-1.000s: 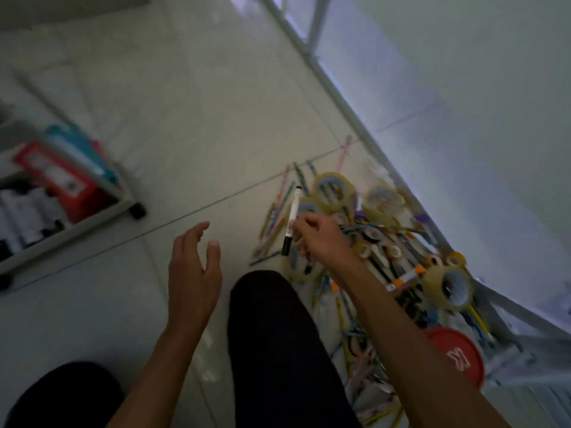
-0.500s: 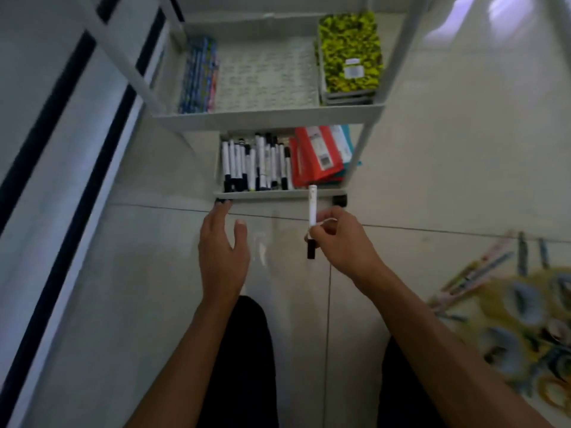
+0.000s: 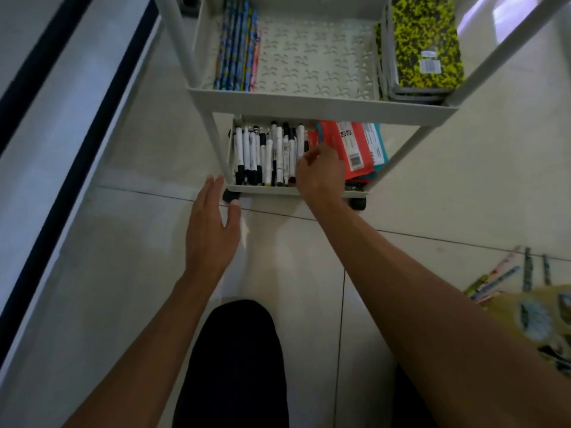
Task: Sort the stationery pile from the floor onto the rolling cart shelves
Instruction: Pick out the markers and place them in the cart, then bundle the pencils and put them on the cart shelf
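The white rolling cart stands on the floor in front of me. Its lower shelf holds a row of white markers with black caps. My right hand reaches into that shelf at the right end of the row, fingers curled and pinching a white marker that lies alongside the others. My left hand hovers flat, fingers straight, above the floor by the cart's front left wheel. The stationery pile of pens and tape rolls lies on the floor at the right edge.
Red and teal packets fill the right side of the lower shelf. The shelf above carries patterned blue pencils at left and yellow-black notebooks at right. A wall with a dark stripe runs along the left. My knee is below.
My view turned from the pile to the cart. My right hand carried the marker forward into the lower shelf, to the end of the marker row. My left hand moved forward toward the cart's wheel.
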